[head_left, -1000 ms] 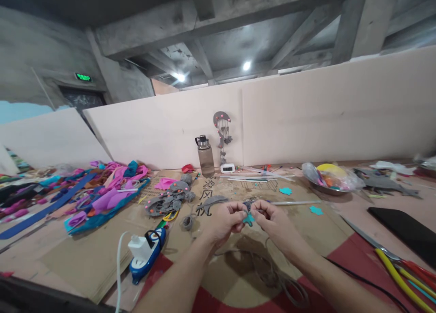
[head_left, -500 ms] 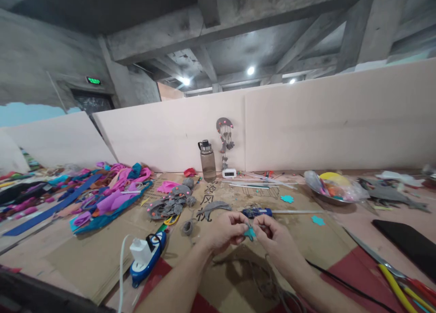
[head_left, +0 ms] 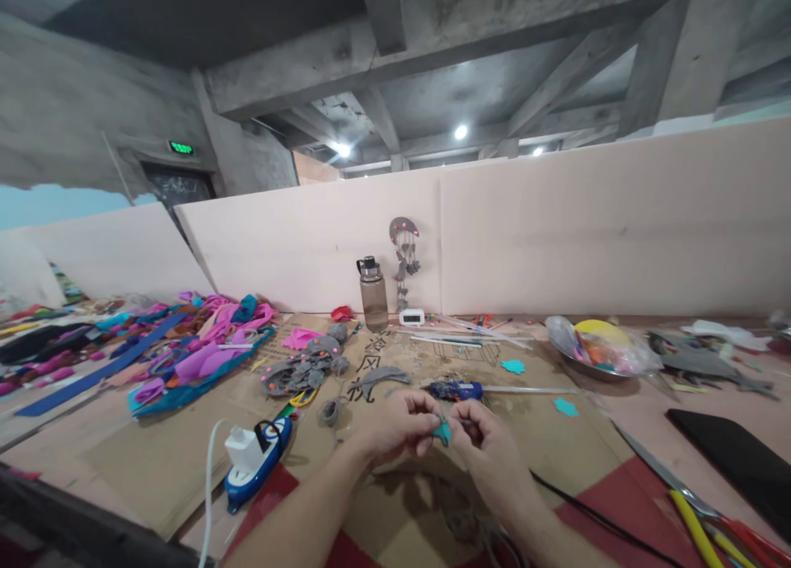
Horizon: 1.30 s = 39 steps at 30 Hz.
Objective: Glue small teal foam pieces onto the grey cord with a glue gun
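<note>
Between my two hands, over the cardboard, is a small teal felt cutout [head_left: 442, 432] with a dark grey edge or cord along it. My left hand [head_left: 404, 424] pinches its left side, thumb against fingers. From the other side my right hand [head_left: 475, 432] pinches it too; the fingers partly hide the piece. Just beyond my hands lies a blue glue gun [head_left: 454, 390] with a glue stick in its back. Two more teal felt cutouts [head_left: 512, 366] rest on the cardboard to the right. A curved grey felt piece [head_left: 384, 376] lies behind my left hand.
A blue-and-white power strip [head_left: 256, 465] with a white plug stands at the left. Colourful felt scraps [head_left: 210, 362] pile beyond it. Further back are a bottle [head_left: 373, 296] and a bowl of bagged items [head_left: 602, 349]. Scissors [head_left: 692, 502] and a black phone-like slab [head_left: 732, 461] lie right.
My hands, with the teal cutout between them, appear slightly lower and further left. The whole view has shifted a little. Both hands keep their pinch.
</note>
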Each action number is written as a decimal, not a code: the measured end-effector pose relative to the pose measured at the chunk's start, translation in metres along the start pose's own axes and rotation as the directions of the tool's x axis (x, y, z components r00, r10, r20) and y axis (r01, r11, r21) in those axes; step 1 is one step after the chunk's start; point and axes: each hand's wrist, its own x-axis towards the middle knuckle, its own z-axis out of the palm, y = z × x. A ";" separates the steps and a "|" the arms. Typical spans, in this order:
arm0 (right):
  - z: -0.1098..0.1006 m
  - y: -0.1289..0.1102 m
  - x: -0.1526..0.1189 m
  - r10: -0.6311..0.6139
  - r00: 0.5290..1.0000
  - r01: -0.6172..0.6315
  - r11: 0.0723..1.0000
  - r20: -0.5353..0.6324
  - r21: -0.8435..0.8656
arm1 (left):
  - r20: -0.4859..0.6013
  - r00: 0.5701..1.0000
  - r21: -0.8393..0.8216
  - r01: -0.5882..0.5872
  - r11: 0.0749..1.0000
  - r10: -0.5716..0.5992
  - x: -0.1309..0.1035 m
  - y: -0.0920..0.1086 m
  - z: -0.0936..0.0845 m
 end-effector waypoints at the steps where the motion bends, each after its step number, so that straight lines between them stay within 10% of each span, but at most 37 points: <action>1: 0.001 0.001 0.000 0.000 1.000 0.000 1.000 -0.002 0.001 | -0.004 1.000 0.005 0.000 1.000 0.000 0.000 0.000 0.000; 39: 0.008 0.008 0.000 0.162 0.987 -0.158 0.972 -0.007 0.174 | -0.022 0.996 0.009 -0.086 0.996 0.086 0.005 -0.007 0.003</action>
